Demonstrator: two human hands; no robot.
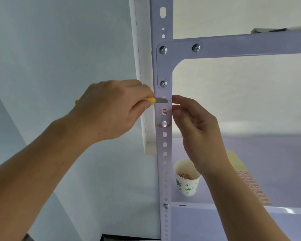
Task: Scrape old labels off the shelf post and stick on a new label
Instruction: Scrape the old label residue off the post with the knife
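A pale wall (59, 49) fills the open space left of the grip. The white shelf post (164, 145) stands upright at the blade's tip, with the shelf (250, 145) below and to the right. The left hand (111, 108) grips a yellow-handled scraper (153, 101), its blade lying across the post just above the red label residue (163, 111). The right hand (196, 129) curls at the post's right edge; whether it pinches anything cannot be told. Below it stands a paper cup (187, 185) of scraps, beside a label sheet (255, 186).

Bright, even, cool daylight fills the soft, slightly blurred view, with a small glare on the shelf edge (285, 209), faint shadows and wide-angle bending of edges.
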